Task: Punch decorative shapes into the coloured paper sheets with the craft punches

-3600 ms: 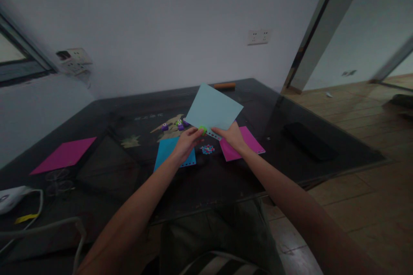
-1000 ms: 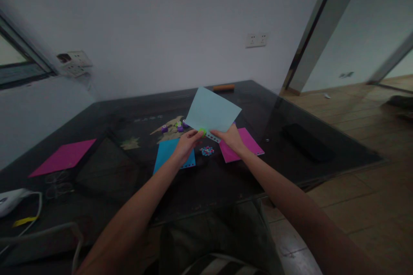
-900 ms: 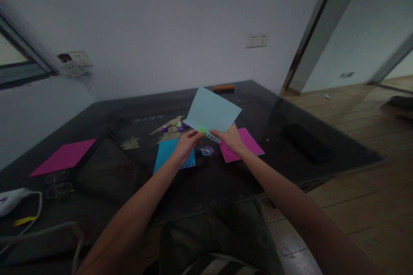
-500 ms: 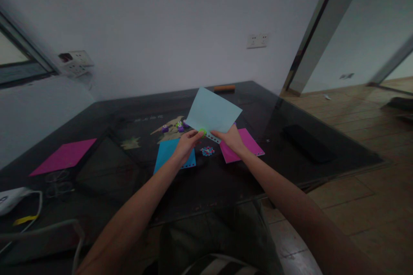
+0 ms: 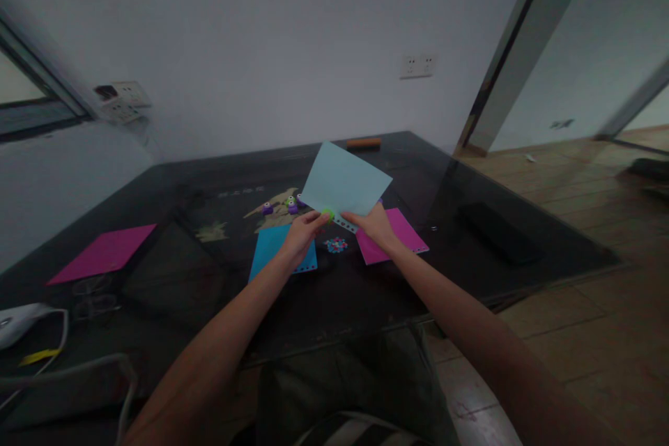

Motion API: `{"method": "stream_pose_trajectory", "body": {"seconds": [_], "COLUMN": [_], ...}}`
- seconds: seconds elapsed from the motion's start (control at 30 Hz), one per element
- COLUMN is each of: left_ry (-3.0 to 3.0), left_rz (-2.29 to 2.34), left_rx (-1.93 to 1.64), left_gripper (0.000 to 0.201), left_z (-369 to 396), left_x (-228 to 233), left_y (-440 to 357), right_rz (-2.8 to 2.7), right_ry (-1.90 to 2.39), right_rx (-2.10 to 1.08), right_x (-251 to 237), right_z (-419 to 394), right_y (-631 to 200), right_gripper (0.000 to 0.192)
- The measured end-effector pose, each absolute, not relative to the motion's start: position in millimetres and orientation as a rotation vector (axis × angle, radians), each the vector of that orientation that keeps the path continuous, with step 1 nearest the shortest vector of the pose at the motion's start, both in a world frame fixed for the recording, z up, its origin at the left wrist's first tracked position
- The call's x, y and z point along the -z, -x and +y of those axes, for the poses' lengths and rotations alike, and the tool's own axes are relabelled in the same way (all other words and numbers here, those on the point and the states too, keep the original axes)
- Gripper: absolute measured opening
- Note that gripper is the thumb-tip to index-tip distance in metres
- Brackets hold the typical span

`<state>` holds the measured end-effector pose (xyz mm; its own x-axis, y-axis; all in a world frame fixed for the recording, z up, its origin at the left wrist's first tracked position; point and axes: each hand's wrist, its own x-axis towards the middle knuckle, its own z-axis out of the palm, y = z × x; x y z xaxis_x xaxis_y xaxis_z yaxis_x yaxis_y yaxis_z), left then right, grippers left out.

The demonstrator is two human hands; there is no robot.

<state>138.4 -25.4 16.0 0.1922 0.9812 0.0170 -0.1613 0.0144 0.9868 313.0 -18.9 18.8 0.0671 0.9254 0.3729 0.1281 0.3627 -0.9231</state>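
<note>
A pale blue sheet of paper point(image 5: 348, 178) is held up over the table, tilted, with a row of small punched holes along its lower edge. My left hand point(image 5: 303, 233) is closed on a small green craft punch point(image 5: 327, 214) at that edge. My right hand point(image 5: 371, 223) pinches the same edge farther right, thumb on top, its other fingers partly hidden behind the paper. Below lie a blue sheet point(image 5: 272, 247) and a pink sheet point(image 5: 394, 230), both with holes along their near edges. Between them is a small pile of coloured paper bits point(image 5: 336, 245).
Several purple and green punches point(image 5: 291, 207) stand behind the blue sheet. Another pink sheet point(image 5: 104, 253) lies at the left, near a white device with a cord point(image 5: 21, 324). A dark flat case point(image 5: 496, 231) rests at the right, and a brown roll point(image 5: 364, 144) by the wall.
</note>
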Motion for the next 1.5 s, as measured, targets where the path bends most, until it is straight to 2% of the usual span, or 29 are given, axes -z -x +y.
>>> {"method": "stream_pose_trajectory", "body": {"seconds": [0.37, 0.6, 0.7, 0.87, 1.13, 1.5], "left_ry": [-1.215, -1.195, -1.199, -1.199, -1.198, -1.199], "left_rz": [0.985, 0.966, 0.964, 0.979, 0.984, 0.954], "left_rx": [-1.139, -1.168, -1.171, -1.164, -1.170, -1.171], "left_gripper": [0.016, 0.027, 0.025, 0.020, 0.023, 0.024], "left_z": [-27.3, -25.4, -24.4, -24.1, -23.9, -22.7], "left_x": [-18.1, -15.2, -14.1, -14.3, -14.1, -12.4], "left_y": [-139.3, -139.0, -138.8, -139.6, -139.5, -138.6], "right_rz": [-1.371, -1.395, -1.399, -1.402, -1.397, -1.372], "right_ry": [1.045, 1.013, 1.015, 1.028, 0.993, 1.034], "right_rx": [-0.814, -0.807, -0.795, -0.799, -0.781, -0.787], "right_x": [-17.8, -18.1, -16.6, -14.9, -17.9, -20.4], "right_z": [-18.4, -18.6, -17.7, -16.6, -19.1, -21.0], "right_y": [-312.7, -313.1, -313.4, -313.6, -311.6, -309.9], "right_gripper": [0.037, 0.045, 0.049, 0.045, 0.052, 0.051]}}
